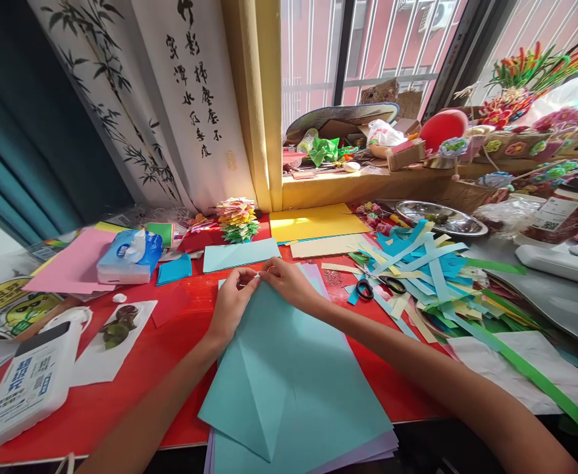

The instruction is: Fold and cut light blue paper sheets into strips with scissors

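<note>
lying at lower centre of the frame, the folded teal sheet (pixel 242 395) looks light and easily creased, best held by its edges; left hand (pixel 232 299) and right hand (pixel 291 283) both pinch its top end, over lilac sheets (pixel 390 442) on the red bench (pixel 104 411).

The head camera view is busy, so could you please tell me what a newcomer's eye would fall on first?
Probably the large turquoise paper sheets at the front centre of the red table, with the left hand and right hand meeting at their far end. Next, the heap of blue, green and cream paper strips to the right, black-handled scissors at its left edge. Beyond, a smooth red rounded object stands out on the windowsill.
</note>
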A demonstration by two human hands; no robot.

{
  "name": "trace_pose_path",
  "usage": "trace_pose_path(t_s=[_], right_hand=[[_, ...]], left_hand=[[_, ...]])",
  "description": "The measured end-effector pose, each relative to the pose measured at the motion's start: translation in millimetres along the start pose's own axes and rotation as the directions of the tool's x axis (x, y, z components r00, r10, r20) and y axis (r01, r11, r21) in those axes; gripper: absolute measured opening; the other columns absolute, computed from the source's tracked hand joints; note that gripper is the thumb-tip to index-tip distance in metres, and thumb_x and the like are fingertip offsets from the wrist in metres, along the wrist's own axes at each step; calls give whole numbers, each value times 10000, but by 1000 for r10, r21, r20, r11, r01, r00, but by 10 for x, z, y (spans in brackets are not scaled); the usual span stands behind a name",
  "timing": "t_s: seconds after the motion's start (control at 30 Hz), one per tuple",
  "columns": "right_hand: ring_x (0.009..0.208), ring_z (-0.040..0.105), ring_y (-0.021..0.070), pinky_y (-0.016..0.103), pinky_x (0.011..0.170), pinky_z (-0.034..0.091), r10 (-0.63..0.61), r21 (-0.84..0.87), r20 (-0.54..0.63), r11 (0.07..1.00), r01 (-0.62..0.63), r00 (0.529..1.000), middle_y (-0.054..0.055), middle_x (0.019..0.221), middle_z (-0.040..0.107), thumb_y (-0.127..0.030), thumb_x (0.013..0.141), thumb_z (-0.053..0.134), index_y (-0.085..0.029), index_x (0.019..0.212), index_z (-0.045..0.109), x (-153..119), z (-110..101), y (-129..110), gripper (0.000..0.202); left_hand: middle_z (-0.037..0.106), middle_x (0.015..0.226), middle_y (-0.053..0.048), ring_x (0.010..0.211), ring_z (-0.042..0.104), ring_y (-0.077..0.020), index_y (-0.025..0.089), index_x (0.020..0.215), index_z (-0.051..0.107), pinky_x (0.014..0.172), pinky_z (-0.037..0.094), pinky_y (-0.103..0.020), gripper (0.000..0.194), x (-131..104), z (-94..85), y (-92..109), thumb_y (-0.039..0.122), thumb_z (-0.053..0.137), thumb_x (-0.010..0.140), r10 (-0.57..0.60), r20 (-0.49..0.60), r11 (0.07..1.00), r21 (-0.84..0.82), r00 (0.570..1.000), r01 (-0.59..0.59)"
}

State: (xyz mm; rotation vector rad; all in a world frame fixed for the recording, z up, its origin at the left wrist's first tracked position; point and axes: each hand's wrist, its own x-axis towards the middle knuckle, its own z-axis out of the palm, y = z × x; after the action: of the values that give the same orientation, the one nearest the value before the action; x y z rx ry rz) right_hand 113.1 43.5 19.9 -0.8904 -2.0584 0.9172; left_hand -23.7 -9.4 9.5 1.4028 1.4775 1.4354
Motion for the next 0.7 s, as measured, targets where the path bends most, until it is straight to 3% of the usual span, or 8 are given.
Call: trace_pose_path(t_s=[0.4, 0.7], right_hand=[[646, 512, 119, 213, 564, 329, -35, 1, 7, 999, 35, 999, -8, 741, 607, -251, 854, 395, -205, 828, 476, -46, -22, -76, 97], [681, 522, 132, 220, 588, 328, -61, -159, -37, 986, 54, 997, -10, 769, 604, -255, 862, 384, -220, 840, 479, -54, -10, -123, 103]], left_hand=[[621, 854, -28, 807, 551, -167, 185, 875, 609, 700, 409, -266, 289, -35, -14, 59, 433, 600, 727, -63, 50, 997, -51, 997, 66], [598, 837, -20, 773, 526, -148, 176, 857, 593, 707, 415, -255, 298, -44, -10, 116, 453, 581, 748, -79, 113, 993, -82, 990, 89]])
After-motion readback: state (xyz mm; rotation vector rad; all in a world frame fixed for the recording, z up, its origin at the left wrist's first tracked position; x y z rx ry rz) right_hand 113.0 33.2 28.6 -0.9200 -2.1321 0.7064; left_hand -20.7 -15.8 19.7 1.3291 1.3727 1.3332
